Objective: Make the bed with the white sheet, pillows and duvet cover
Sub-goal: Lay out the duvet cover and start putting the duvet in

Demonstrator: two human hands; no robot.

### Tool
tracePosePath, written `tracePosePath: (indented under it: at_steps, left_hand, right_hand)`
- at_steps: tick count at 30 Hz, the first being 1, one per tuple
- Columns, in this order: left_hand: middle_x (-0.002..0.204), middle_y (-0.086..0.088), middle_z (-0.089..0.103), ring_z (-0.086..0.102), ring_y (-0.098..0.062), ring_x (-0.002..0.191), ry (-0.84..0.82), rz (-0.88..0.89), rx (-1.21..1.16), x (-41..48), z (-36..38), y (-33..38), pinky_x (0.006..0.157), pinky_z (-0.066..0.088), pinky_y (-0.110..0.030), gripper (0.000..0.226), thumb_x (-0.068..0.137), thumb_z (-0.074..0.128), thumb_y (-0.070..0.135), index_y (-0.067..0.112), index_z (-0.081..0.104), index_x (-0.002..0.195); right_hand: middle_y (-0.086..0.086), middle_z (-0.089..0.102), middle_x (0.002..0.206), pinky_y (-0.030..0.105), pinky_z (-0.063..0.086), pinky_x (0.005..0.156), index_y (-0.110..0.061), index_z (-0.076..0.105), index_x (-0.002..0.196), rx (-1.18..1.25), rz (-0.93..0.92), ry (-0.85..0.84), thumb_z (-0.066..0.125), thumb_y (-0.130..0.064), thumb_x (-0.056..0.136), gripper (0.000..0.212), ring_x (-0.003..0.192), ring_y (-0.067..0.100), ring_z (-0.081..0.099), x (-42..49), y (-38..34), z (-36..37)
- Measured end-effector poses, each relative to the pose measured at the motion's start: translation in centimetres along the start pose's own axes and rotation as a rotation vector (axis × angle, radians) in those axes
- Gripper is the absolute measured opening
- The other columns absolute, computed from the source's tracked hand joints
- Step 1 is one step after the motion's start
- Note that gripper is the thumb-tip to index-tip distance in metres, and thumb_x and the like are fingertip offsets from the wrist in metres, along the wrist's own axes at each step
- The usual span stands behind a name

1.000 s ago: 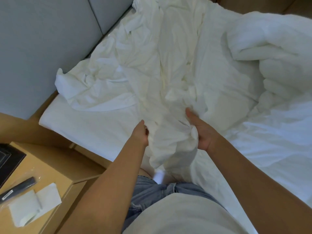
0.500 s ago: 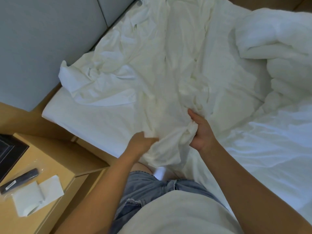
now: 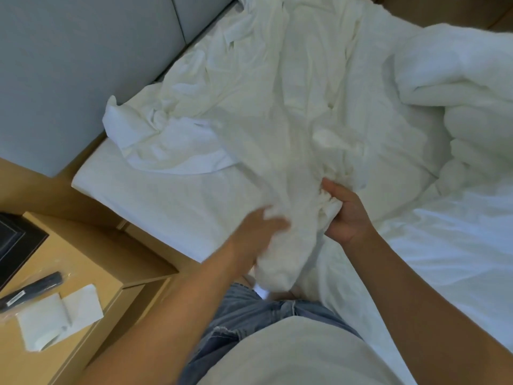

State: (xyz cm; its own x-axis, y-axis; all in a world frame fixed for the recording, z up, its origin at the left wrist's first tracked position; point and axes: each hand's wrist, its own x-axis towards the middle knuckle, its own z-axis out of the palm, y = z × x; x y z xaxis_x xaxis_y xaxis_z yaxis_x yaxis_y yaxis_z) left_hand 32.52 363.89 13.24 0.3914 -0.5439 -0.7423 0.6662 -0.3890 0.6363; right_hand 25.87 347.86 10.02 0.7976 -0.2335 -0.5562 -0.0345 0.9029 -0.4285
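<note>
Gripping a bunched fold, the right hand [image 3: 347, 215] holds the white sheet [image 3: 277, 112], crumpled over the bed [image 3: 155, 201]. Left hand [image 3: 258, 232] touches it; blurred, grip indeterminable.

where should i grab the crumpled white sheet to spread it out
Judging by its pose, take the white sheet by the loose corner flopped beside the grey headboard, coming from the nightstand side. It is a free edge, while the middle is bunched in the right hand.
</note>
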Motion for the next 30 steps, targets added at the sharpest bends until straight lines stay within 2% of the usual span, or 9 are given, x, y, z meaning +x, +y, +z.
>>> tracePosePath:
  at_steps: [2, 7, 12, 16, 19, 21, 24, 26, 30]
  left_hand:
    - [0.093, 0.003, 0.061, 0.06, -0.012, 0.078, 0.134, -0.039, 0.319, -0.7, -0.5, -2.1, 0.063, 0.051, -0.02, 0.021, 0.088, 0.059, 0.014, 0.022, 0.051, 0.106]
    - [0.091, -0.017, 0.066, 0.061, -0.031, 0.084, -0.021, -0.275, -0.521, 2.0, -4.5, -0.9, 0.075, 0.048, -0.036, 0.031, 0.077, 0.06, 0.021, 0.0, 0.066, 0.098]
    - [0.126, -0.019, 0.056, 0.054, -0.031, 0.114, 0.227, -0.287, -0.773, 5.8, -2.2, 0.8, 0.086, 0.043, -0.028, 0.035, 0.101, 0.037, 0.015, -0.002, 0.049, 0.129]
    - [0.08, -0.008, 0.063, 0.062, -0.016, 0.074, 0.088, -0.153, -0.733, 6.2, -1.0, 2.6, 0.07, 0.053, -0.025, 0.029, 0.097, 0.05, 0.024, 0.003, 0.066, 0.086]
    - [0.122, -0.015, 0.062, 0.058, -0.025, 0.116, 0.077, -0.13, -0.513, 5.5, -0.3, 3.3, 0.105, 0.041, -0.036, 0.041, 0.096, 0.052, 0.031, 0.001, 0.059, 0.122]
    - [0.134, -0.014, 0.055, 0.052, -0.024, 0.123, 0.061, -0.104, -0.529, 5.4, 0.0, 3.3, 0.105, 0.038, -0.03, 0.042, 0.097, 0.05, 0.026, 0.001, 0.052, 0.131]
    - [0.121, -0.015, 0.062, 0.063, -0.023, 0.1, 0.317, 0.06, -0.362, 4.0, -1.8, 2.4, 0.074, 0.053, -0.027, 0.031, 0.093, 0.057, 0.014, 0.001, 0.057, 0.121]
    - [0.09, -0.009, 0.069, 0.065, -0.021, 0.076, 0.492, 0.191, -0.327, 2.3, -4.6, 0.4, 0.056, 0.053, -0.026, 0.013, 0.083, 0.07, 0.015, 0.007, 0.063, 0.092]
    - [0.101, -0.012, 0.066, 0.064, -0.029, 0.094, 0.619, 0.07, -0.362, 0.2, -7.9, -3.7, 0.08, 0.055, -0.04, 0.027, 0.078, 0.076, 0.017, 0.006, 0.061, 0.098]
  right_hand:
    - [0.008, 0.073, 0.097, 0.037, 0.058, 0.075, -0.012, 0.078, 0.088, -0.021, 0.039, -0.03, 0.053, -0.014, 0.079, 0.027, 0.091, 0.022, 0.071, -0.1, 1.2, 0.3]
    - [0.012, 0.073, 0.09, 0.038, 0.059, 0.07, -0.008, 0.078, 0.085, -0.05, 0.077, 0.027, 0.059, -0.02, 0.075, 0.024, 0.084, 0.026, 0.071, -0.4, 1.3, 0.3]
    - [0.011, 0.073, 0.092, 0.036, 0.059, 0.068, -0.008, 0.07, 0.098, -0.322, 0.22, 0.107, 0.064, -0.011, 0.069, 0.03, 0.081, 0.026, 0.071, -0.8, -0.4, -0.2]
    - [0.012, 0.071, 0.1, 0.039, 0.054, 0.077, -0.009, 0.066, 0.104, -0.299, 0.162, 0.154, 0.062, -0.008, 0.069, 0.036, 0.088, 0.028, 0.07, -0.8, -0.8, -0.6]
    - [0.012, 0.07, 0.107, 0.041, 0.053, 0.081, -0.008, 0.065, 0.108, -0.231, 0.137, 0.127, 0.058, -0.006, 0.072, 0.037, 0.096, 0.029, 0.068, -0.7, 0.1, -0.4]
    - [0.013, 0.07, 0.104, 0.041, 0.053, 0.081, -0.008, 0.066, 0.104, -0.225, 0.148, 0.115, 0.057, -0.004, 0.071, 0.034, 0.095, 0.029, 0.067, -0.3, 0.6, 0.0]
    - [0.011, 0.069, 0.086, 0.036, 0.058, 0.067, -0.007, 0.071, 0.082, -0.136, 0.064, 0.186, 0.048, 0.001, 0.08, 0.025, 0.077, 0.024, 0.07, 0.5, 0.2, -0.1]
    - [0.006, 0.072, 0.077, 0.032, 0.059, 0.062, -0.009, 0.076, 0.069, -0.042, 0.008, 0.131, 0.033, 0.002, 0.086, 0.048, 0.071, 0.02, 0.071, 0.9, -0.2, 0.0]
    - [0.003, 0.07, 0.065, 0.028, 0.057, 0.059, -0.009, 0.073, 0.058, 0.02, 0.038, -0.002, 0.031, 0.0, 0.071, 0.045, 0.064, 0.019, 0.071, 1.3, 1.5, 1.1]
